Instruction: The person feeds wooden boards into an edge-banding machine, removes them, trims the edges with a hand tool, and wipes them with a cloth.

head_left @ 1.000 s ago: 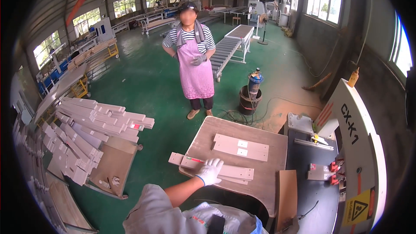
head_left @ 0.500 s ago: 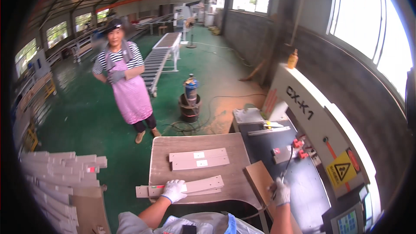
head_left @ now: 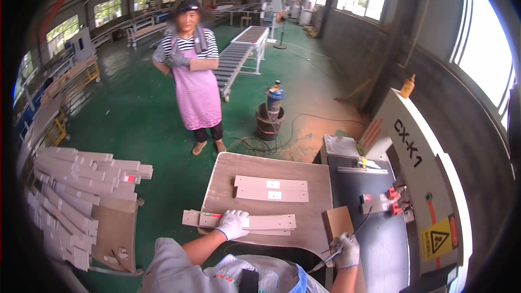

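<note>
My left hand (head_left: 233,224), in a white glove, is closed over the stacked flat strips (head_left: 271,222) at the near edge of a wood-topped table (head_left: 222,176). Small holes show near the strips' ends, and a red and green mark lies left of my fingers. Beyond them, a pair of similar strips (head_left: 252,189) with white labels lies side by side. My gloved right hand (head_left: 346,254) is closed around a slim metal tool (head_left: 329,261) with a thin dark line running from it; its exact kind is unclear. That hand is over the near end of a brown board (head_left: 339,222).
A white machine arm (head_left: 418,157) with a yellow warning sign rises at right over a dark bench (head_left: 353,184) with red clamps (head_left: 393,198). Many strips (head_left: 81,173) are piled at left. A person (head_left: 195,76) in a pink apron stands beyond the table, near a bucket (head_left: 269,125).
The view has swung left, so the scene sits further right. My right hand has come slightly nearer to me with the tool. My left hand stays on the strips.
</note>
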The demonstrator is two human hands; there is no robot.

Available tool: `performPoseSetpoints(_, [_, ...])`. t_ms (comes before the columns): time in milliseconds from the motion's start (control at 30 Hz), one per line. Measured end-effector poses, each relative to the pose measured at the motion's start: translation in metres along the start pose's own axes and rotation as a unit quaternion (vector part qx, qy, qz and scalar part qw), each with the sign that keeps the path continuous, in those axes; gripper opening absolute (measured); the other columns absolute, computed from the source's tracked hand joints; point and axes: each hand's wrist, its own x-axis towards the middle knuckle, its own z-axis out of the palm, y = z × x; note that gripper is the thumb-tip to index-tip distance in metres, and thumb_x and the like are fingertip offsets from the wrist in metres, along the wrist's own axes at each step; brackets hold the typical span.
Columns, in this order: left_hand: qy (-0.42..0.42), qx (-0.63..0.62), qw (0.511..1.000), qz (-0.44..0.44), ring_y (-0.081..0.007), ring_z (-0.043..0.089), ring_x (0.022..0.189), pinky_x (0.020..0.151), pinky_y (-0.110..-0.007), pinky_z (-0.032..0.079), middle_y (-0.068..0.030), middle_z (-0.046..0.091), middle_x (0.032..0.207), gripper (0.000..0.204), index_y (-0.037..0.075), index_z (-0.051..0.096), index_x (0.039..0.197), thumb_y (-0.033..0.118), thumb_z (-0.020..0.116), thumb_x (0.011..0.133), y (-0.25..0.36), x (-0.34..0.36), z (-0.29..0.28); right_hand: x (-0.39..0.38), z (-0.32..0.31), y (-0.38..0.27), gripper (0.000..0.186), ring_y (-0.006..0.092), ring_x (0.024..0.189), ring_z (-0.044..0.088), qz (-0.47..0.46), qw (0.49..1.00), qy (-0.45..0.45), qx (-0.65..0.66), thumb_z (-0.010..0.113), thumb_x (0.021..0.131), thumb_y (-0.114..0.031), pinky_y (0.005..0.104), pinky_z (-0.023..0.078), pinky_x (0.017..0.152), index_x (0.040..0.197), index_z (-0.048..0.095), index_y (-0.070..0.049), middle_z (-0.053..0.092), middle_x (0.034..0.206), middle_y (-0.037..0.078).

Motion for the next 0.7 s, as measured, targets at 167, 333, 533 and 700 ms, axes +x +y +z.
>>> performPoseSetpoints(167, [0.002,-0.031,1.0,-0.007,-0.0352,0.07,0.122,0.106,-0.052,0.052,-0.0151,0.074,0.125,0.066,0.013,0.067,0.132,0.045,0.089,0.078,-0.004,-0.001,0.007,-0.022,0.026,0.022,0.03,0.0259,0.075,0.074,0.049,0.997,-0.052,0.017,0.076,0.092,-0.002,0.0358,0.055,0.055,0.116,0.061,-0.011,0.072,0.094,0.012])
performPoseSetpoints(333, [-0.035,-0.024,0.999,-0.021,-0.0356,0.07,0.124,0.111,-0.051,0.052,-0.0153,0.074,0.128,0.067,0.011,0.068,0.135,0.044,0.087,0.08,0.003,-0.005,-0.007,-0.02,0.028,-0.038,0.026,0.0161,0.081,0.071,-0.085,0.969,-0.088,0.217,0.074,0.106,-0.022,0.0279,0.055,0.054,0.131,0.064,-0.017,0.074,0.104,0.005])
performPoseSetpoints(533, [0.017,-0.007,1.0,-0.001,-0.033,0.071,0.118,0.103,-0.051,0.054,-0.013,0.073,0.121,0.057,0.012,0.066,0.125,0.041,0.087,0.08,-0.004,0.005,0.01,-0.004,0.017,0.115,0.03,0.0219,0.057,0.06,0.229,0.972,-0.039,0.025,0.063,0.113,-0.044,0.0339,0.043,0.046,0.123,0.062,-0.016,0.072,0.091,0.009])
performPoseSetpoints(700, [-0.021,0.023,0.999,-0.014,-0.0346,0.073,0.114,0.099,-0.051,0.056,-0.0145,0.074,0.118,0.052,0.01,0.067,0.121,0.033,0.087,0.079,0.002,0.002,-0.005,0.004,0.016,0.065,0.026,0.0164,0.05,0.056,0.08,0.994,0.015,-0.079,0.066,0.11,-0.036,0.0295,0.04,0.041,0.117,0.064,-0.011,0.07,0.083,0.009])
